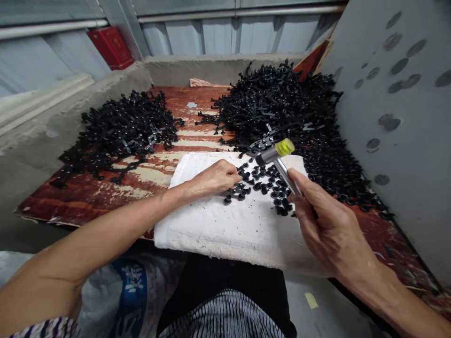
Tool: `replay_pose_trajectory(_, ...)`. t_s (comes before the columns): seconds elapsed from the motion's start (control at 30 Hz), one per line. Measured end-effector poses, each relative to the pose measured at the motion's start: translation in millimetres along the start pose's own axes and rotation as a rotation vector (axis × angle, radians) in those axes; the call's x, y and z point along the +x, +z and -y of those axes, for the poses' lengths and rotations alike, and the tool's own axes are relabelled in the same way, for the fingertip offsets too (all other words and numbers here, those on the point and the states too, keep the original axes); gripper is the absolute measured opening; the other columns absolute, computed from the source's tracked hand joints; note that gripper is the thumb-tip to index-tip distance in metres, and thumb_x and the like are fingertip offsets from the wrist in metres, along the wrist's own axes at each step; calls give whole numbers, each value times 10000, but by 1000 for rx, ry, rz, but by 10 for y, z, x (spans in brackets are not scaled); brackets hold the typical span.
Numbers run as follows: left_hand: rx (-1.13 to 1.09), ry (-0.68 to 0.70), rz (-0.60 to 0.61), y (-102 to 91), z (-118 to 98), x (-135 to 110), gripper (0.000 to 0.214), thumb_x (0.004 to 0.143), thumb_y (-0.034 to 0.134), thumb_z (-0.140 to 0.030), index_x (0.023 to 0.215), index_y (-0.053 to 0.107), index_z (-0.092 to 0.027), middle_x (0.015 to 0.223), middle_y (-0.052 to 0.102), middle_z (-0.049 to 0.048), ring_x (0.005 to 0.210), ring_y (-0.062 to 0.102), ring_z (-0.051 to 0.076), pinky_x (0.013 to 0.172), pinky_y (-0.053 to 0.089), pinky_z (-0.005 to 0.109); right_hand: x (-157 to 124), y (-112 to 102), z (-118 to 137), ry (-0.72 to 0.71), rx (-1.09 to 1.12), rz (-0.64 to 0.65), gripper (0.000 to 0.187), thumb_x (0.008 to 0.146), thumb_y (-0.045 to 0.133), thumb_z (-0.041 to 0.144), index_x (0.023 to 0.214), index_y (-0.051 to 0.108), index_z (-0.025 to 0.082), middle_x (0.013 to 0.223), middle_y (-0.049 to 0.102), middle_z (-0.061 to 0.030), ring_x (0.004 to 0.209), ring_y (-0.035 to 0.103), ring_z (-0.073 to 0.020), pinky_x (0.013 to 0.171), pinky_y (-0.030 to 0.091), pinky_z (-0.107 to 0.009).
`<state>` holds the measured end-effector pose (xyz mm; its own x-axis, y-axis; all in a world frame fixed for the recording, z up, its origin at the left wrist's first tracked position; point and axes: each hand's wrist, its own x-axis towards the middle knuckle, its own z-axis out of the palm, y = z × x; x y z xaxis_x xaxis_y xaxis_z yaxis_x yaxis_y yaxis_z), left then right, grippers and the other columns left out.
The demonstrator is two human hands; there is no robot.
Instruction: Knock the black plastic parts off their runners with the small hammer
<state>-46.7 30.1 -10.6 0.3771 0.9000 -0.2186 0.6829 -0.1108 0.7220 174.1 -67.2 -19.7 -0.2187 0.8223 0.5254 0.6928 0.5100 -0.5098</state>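
Note:
My right hand (pixel 327 220) grips the steel handle of a small hammer (pixel 278 159) with a yellow-tipped head, held up just above the parts. My left hand (pixel 214 178) rests on a folded white cloth (pixel 225 225), its curled fingertips against a scatter of small black moulded plastic parts (pixel 264 180). Whether those fingers hold a piece is hidden. Two large heaps of black plastic parts on runners lie beyond the cloth, one at the left (pixel 120 126) and one at the right (pixel 278 103).
The heaps sit on a worn, red-painted wooden board (pixel 95 197) inside a low concrete surround (pixel 211 68). A grey panel with round marks (pixel 398 117) stands at the right. A red box (pixel 111 47) is behind, and a woven sack (pixel 130 291) lies below near my lap.

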Motion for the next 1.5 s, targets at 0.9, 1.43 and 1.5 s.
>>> replay_pose_trajectory(0.9, -66, -15, 5, 17, -10, -38, 287, 775, 525, -213, 503, 439, -181, 487, 421, -34, 462, 348, 78, 472, 228, 261, 93, 55, 2, -165, -413, 88, 561, 867, 398, 52, 1409, 471, 177, 777, 579, -37, 480, 496, -147, 400, 403, -261)
replay_pose_trajectory(1.43, -114, 176, 183, 11, -134, -243, 243, 826, 504, -234, 592, 508, -165, 540, 449, -38, 490, 371, 76, 477, 266, 227, 331, 97, 138, 396, 366, 213, 319, 865, 577, 349, 1135, 624, 184, 639, 574, 11, 505, 517, -148, 427, 431, -270)
replay_pose_trajectory(1.5, -73, 259, 213, 53, -177, -348, 251, 838, 489, -237, 599, 504, -166, 551, 440, -43, 505, 370, 76, 490, 266, 229, 325, 155, 189, 602, 624, 296, 298, 782, 671, 409, 967, 622, 181, 517, 481, 69, 385, 391, -101, 327, 326, -229)
